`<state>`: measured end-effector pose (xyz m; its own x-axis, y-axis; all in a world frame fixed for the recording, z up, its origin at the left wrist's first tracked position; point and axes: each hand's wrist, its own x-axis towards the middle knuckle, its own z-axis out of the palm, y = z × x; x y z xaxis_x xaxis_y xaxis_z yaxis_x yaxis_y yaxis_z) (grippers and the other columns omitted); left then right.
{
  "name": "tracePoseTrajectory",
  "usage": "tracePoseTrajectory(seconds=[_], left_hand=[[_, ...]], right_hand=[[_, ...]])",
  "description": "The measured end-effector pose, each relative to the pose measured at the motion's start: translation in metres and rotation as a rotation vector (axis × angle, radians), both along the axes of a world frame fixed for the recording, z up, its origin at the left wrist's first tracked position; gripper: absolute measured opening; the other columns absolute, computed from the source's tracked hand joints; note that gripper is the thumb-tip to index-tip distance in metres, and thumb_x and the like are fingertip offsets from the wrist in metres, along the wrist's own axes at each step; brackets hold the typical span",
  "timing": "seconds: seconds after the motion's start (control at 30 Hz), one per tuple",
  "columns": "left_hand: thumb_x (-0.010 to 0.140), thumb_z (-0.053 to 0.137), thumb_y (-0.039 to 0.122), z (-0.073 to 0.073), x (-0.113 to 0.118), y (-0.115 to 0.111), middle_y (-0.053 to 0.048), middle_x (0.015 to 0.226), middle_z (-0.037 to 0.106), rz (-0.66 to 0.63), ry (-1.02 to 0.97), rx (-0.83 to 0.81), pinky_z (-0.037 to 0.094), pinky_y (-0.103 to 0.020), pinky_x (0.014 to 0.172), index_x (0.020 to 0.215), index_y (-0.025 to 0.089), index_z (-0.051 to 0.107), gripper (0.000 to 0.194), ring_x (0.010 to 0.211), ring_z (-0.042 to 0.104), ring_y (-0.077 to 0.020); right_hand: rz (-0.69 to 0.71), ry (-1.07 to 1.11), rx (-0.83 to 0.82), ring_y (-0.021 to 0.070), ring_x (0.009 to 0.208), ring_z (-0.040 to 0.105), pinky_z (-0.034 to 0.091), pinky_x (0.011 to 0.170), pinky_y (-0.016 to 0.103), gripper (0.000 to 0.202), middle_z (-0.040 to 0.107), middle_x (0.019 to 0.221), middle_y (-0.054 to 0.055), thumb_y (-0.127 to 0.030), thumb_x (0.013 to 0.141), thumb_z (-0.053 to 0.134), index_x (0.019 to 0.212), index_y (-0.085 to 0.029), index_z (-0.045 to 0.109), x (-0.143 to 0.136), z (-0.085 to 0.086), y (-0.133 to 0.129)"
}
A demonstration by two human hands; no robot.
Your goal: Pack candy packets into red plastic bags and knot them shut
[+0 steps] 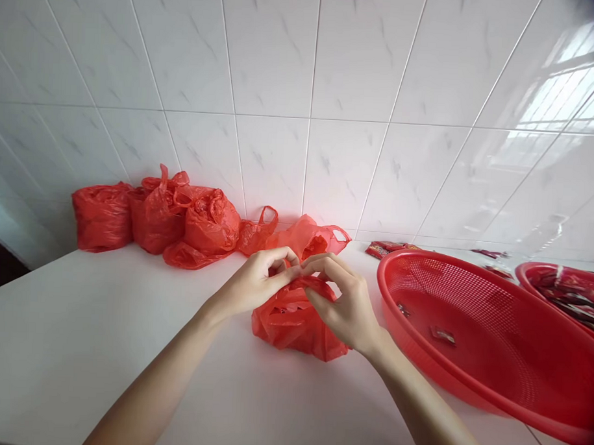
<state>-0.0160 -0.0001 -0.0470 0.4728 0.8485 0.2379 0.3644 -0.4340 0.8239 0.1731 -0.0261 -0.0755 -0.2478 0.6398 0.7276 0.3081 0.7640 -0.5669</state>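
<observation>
A red plastic bag (298, 326) sits on the white table in front of me, its lower part filled out and its top gathered upward. My left hand (261, 276) pinches the top of the bag from the left, fingers curled. From the right, my right hand (343, 299) grips the same top with bent fingers. The fingertips of both hands almost meet above the bag. What the bag holds is hidden by the plastic.
Several filled red bags (102, 216) stand along the tiled wall at left. Loose red bags (306, 236) lie behind my hands. At right, a large red basket (469, 319) holds a few small packets; another red basket (567, 284) holds more. Packets (388, 248) lie by the wall.
</observation>
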Motion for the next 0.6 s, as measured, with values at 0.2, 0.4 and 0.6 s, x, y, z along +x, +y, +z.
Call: tracePoseTrajectory(seconds=[0.2, 0.4, 0.6], left_hand=[[0.097, 0.048, 0.049, 0.007, 0.001, -0.004, 0.003, 0.063, 0.033, -0.098, -0.069, -0.036, 0.026, -0.026, 0.055, 0.063, 0.017, 0.047, 0.047, 0.059, 0.031, -0.0103], [0.091, 0.06, 0.045, 0.011, -0.001, -0.003, 0.002, 0.064, 0.042, -0.194, -0.057, -0.139, 0.029, -0.026, 0.055, 0.073, 0.017, 0.064, 0.033, 0.061, 0.036, -0.0108], [0.091, 0.06, 0.044, 0.004, 0.001, 0.005, 0.001, 0.066, 0.045, -0.183, -0.26, -0.255, 0.035, -0.025, 0.058, 0.064, 0.016, 0.057, 0.04, 0.063, 0.041, -0.0109]], right_hand=[[-0.074, 0.011, -0.062, 0.0153, 0.08, 0.063, 0.053, 0.075, 0.031, 0.022, 0.066, 0.093, 0.001, -0.006, 0.082, 0.056, 0.095, -0.022, 0.061, 0.001, 0.0, 0.0], [-0.072, 0.012, -0.139, 0.0164, 0.084, 0.064, 0.054, 0.079, 0.033, 0.013, 0.067, 0.094, 0.002, -0.014, 0.088, 0.059, 0.097, -0.022, 0.061, 0.004, 0.002, 0.004], [-0.066, 0.001, -0.119, 0.0192, 0.098, 0.065, 0.055, 0.087, 0.037, 0.023, 0.066, 0.108, 0.005, -0.017, 0.088, 0.063, 0.11, -0.024, 0.057, 0.01, 0.002, 0.011]])
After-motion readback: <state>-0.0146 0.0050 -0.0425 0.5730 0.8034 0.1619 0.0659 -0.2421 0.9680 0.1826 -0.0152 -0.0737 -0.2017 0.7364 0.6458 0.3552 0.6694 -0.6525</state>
